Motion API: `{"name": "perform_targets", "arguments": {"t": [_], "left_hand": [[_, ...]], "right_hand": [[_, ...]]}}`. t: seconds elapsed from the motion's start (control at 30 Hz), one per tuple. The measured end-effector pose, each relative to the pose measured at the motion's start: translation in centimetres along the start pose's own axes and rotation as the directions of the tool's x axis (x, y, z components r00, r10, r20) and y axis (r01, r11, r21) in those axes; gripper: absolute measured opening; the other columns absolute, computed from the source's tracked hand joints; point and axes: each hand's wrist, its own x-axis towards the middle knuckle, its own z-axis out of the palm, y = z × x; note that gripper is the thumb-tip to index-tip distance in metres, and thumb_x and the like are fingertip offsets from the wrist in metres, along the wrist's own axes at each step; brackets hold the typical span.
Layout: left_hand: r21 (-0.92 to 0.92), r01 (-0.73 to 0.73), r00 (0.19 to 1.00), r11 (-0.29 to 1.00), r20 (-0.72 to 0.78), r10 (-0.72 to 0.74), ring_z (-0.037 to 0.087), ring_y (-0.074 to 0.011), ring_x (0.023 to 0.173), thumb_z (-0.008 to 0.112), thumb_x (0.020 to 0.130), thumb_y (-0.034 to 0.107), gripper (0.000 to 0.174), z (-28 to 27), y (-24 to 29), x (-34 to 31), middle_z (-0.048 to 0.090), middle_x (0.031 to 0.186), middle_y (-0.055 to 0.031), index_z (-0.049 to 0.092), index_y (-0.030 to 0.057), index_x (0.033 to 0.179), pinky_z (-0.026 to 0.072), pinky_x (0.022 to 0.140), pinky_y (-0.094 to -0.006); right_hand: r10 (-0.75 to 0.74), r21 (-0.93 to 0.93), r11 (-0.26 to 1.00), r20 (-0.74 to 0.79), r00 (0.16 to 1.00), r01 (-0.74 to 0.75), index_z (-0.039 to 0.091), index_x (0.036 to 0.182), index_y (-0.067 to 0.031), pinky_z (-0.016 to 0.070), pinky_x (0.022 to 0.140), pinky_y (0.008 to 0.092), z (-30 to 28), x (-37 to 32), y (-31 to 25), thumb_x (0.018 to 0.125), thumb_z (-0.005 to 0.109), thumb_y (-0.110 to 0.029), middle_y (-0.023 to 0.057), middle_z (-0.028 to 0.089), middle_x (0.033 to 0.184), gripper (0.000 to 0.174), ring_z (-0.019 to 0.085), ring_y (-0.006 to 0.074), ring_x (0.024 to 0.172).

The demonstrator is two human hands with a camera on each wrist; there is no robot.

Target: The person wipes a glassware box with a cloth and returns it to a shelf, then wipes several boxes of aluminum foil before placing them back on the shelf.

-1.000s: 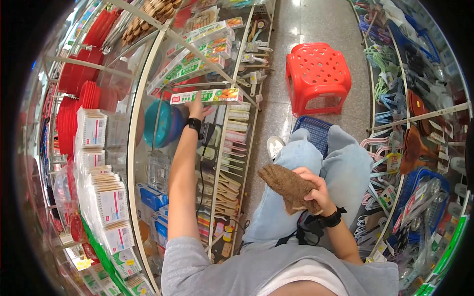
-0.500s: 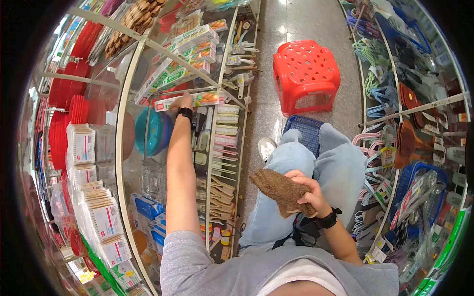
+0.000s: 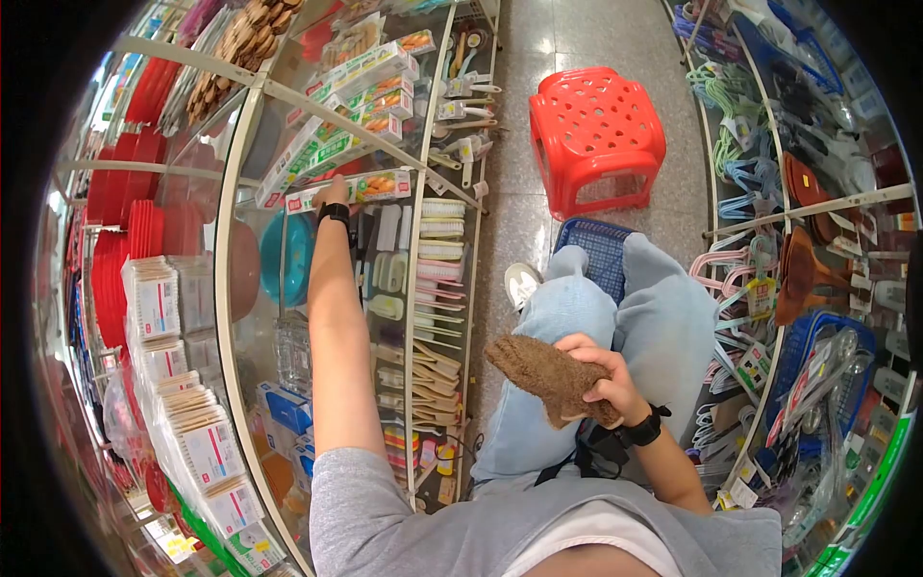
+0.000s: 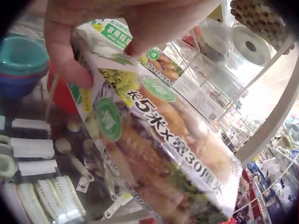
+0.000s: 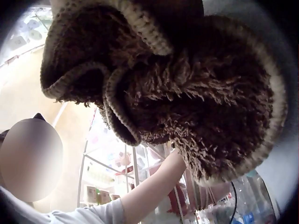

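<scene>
My left hand [image 3: 333, 190] grips a box of aluminium foil [image 3: 385, 185] at its left part, over the shelf on the left. In the left wrist view, the thumb and fingers [image 4: 67, 51] bend over one end of this box [image 4: 159, 135], which is printed with food pictures and Chinese lettering. More boxes of the same look [image 3: 356, 125] lie in a slanted stack just beyond. My right hand [image 3: 615, 383] holds a folded brown fluffy cloth [image 3: 538, 373] above my lap. Its pale stitched edge shows in the right wrist view, where the cloth [image 5: 210, 98] covers most of the picture.
A red plastic stool [image 3: 598, 135] stands in the aisle, with a blue basket [image 3: 591, 252] in front of my knees. Brushes [image 3: 440, 240] and teal bowls [image 3: 286, 260] fill the left shelf. Hangers [image 3: 721, 279] line the right shelf. Metal shelf bars [image 3: 365, 135] cross near my left hand.
My left hand and the foil box have shifted left, nearer the stack, while the head view also moved a little. The right hand keeps the cloth in about the same place.
</scene>
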Motion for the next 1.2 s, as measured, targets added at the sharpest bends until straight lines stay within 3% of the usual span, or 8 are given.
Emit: {"name": "perform_targets", "arguments": {"t": [0.37, 0.57, 0.7, 0.77, 0.87, 0.97, 1.07, 1.2], "left_hand": [[0.090, -0.041, 0.992, 0.995, -0.113, 0.051, 0.060, -0.0344, 0.092, 0.070, 0.075, 0.029, 0.082, 1.4, 0.4, 0.4, 0.043, 0.122, -0.0242, 0.021, -0.0038, 0.131, 0.0608, 0.059, -0.0396], [-0.031, 0.071, 0.969, 0.997, 0.240, -0.062, 0.056, -0.0328, 0.097, 0.068, 0.076, 0.033, 0.083, 0.9, 0.0, 0.9, 0.050, 0.117, -0.0200, 0.020, -0.0040, 0.132, 0.0558, 0.070, -0.0446], [0.185, -0.083, 0.995, 0.979, -0.047, 0.093, 0.055, -0.0383, 0.099, 0.065, 0.076, 0.037, 0.076, 2.1, -0.1, 0.5, 0.046, 0.123, -0.0211, 0.030, -0.0011, 0.133, 0.0494, 0.078, -0.0527], [0.596, -0.241, 0.928, 0.766, -0.090, 0.362, 0.053, -0.0412, 0.102, 0.063, 0.077, 0.039, 0.072, 2.7, -1.0, 5.5, 0.040, 0.129, -0.0219, 0.036, -0.0003, 0.131, 0.0438, 0.085, -0.0575], [0.762, -0.426, 0.749, 0.488, -0.007, 0.663, 0.048, -0.0415, 0.109, 0.063, 0.077, 0.035, 0.063, 1.4, 1.9, -2.9, 0.040, 0.130, -0.0216, 0.044, -0.0014, 0.126, 0.0339, 0.097, -0.0559], [0.763, -0.601, 0.626, 0.237, 0.266, 0.733, 0.041, -0.0431, 0.116, 0.060, 0.077, 0.024, 0.064, 1.4, 3.5, -2.9, 0.039, 0.131, -0.0220, 0.037, 0.0039, 0.133, 0.0341, 0.097, -0.0528], [0.636, -0.717, 0.612, 0.285, 0.379, 0.695, 0.042, -0.0407, 0.116, 0.058, 0.077, 0.020, 0.059, 2.4, 4.4, 0.5, 0.043, 0.128, -0.0199, 0.039, 0.0037, 0.131, 0.0367, 0.096, -0.0518], [0.785, -0.598, 0.625, 0.159, 0.334, 0.705, 0.043, -0.0392, 0.116, 0.060, 0.078, 0.023, 0.063, 2.3, 6.4, 3.3, 0.045, 0.126, -0.0184, 0.036, 0.0068, 0.134, 0.0382, 0.094, -0.0533]], "right_hand": [[0.014, 0.035, 0.999, -0.003, 1.000, -0.014, 0.056, 0.116, -0.0042, 0.0334, 0.100, 0.0369, 0.0, 0.2, 0.0, 0.060, 0.054, 0.001, 0.0154, 0.048, 0.124, 0.057, 0.046, 0.0273, 0.116], [0.006, 0.046, 0.999, -0.013, 1.000, -0.005, 0.056, 0.116, -0.0040, 0.0337, 0.100, 0.0370, 0.0, 0.0, 0.2, 0.059, 0.055, 0.000, 0.0155, 0.048, 0.124, 0.057, 0.046, 0.0276, 0.116], [-0.003, 0.037, 0.999, -0.016, 1.000, 0.004, 0.056, 0.116, -0.0036, 0.0339, 0.100, 0.0374, 0.0, 0.0, 0.3, 0.059, 0.055, -0.001, 0.0159, 0.048, 0.124, 0.057, 0.046, 0.0277, 0.116], [-0.003, 0.081, 0.997, -0.011, 1.000, 0.004, 0.056, 0.116, -0.0043, 0.0337, 0.100, 0.0371, 0.0, 0.1, 0.3, 0.058, 0.055, -0.002, 0.0158, 0.048, 0.124, 0.058, 0.046, 0.0276, 0.116], [0.054, 0.288, 0.957, -0.050, 0.997, -0.037, 0.055, 0.116, -0.0020, 0.0338, 0.101, 0.0379, -0.3, -0.2, 0.7, 0.056, 0.054, -0.003, 0.0163, 0.049, 0.124, 0.060, 0.046, 0.0277, 0.116], [0.245, 0.514, 0.848, -0.169, 0.955, -0.127, 0.051, 0.119, 0.0025, 0.0339, 0.103, 0.0402, -0.4, -0.9, 0.4, 0.054, 0.053, -0.001, 0.0182, 0.049, 0.124, 0.066, 0.047, 0.0290, 0.116], [0.349, 0.720, 0.684, -0.180, 0.920, -0.119, 0.045, 0.124, 0.0067, 0.0339, 0.104, 0.0426, -1.9, -2.4, 1.6, 0.053, 0.053, 0.000, 0.0207, 0.049, 0.125, 0.071, 0.048, 0.0313, 0.117], [0.433, 0.762, 0.638, -0.235, 0.871, -0.112, 0.043, 0.125, 0.0073, 0.0341, 0.104, 0.0435, -2.7, -3.6, 3.4, 0.053, 0.054, 0.001, 0.0224, 0.049, 0.125, 0.074, 0.048, 0.0337, 0.117]]}}
